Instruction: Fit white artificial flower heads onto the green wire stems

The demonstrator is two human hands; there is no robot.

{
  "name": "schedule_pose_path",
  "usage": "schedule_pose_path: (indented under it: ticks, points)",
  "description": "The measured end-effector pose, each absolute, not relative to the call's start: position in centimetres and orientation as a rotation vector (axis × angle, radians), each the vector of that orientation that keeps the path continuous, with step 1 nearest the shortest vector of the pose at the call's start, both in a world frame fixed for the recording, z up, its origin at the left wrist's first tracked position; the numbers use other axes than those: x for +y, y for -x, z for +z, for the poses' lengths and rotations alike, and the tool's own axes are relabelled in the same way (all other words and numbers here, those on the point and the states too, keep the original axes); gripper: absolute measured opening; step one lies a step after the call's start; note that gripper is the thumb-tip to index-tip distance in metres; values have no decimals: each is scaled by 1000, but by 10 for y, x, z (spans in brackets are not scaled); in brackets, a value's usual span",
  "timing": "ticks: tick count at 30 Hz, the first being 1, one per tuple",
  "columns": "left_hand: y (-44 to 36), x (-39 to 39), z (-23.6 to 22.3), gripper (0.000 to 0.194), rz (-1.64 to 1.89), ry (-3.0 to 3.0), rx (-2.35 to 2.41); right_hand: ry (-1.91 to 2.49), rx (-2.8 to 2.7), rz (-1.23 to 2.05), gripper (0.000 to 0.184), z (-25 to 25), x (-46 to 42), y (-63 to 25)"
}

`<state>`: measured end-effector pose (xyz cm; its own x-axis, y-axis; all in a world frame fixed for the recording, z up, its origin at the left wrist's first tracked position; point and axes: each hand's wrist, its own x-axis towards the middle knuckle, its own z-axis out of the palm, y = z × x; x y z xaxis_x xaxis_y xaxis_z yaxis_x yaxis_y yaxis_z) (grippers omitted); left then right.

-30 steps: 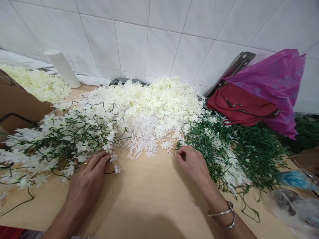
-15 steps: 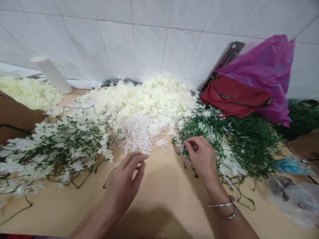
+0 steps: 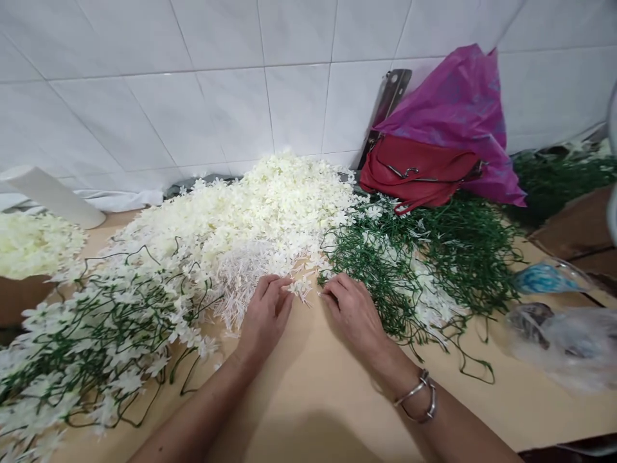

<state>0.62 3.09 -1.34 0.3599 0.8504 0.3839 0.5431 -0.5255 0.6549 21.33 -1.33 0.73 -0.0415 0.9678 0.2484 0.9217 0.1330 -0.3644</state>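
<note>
While the left hand [image 3: 264,312] and right hand [image 3: 351,312] flank blossoms [image 3: 301,287], neither grip is clear.

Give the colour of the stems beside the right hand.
The stems are dark green, clearest in the head view.

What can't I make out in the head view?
In the head view:
Left hand: whether it pinches the white flower; too small to tell.
Right hand: what it pinches, if anything; its fingers hide that.
Clear plastic bag: contents, blurred by crumpled plastic.
Purple plastic bag: part behind the red handbag.
Green-stemmed artificial flowers: cut off by left edge.
</note>
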Motion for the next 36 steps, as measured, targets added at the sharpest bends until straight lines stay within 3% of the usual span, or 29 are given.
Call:
schedule_pose_path:
  ticks: [9,16,26,36]
  points:
    - [-11,45,-19,11,1033,-2406,1173,1711,-2014,134,13,-2,-13,-217]
    - [-5,43,-17,10,1162,-1932,1198,1501,-1954,99,18,-1,-13,-216]
    - [-13,25,-13,17,1167,-1561,1161,1233,-1459,650,7,8,-20,-201]
    - [-21,10,-7,17,1034,-1436,1064,1295,-1301,796,8,14,-23,-190]
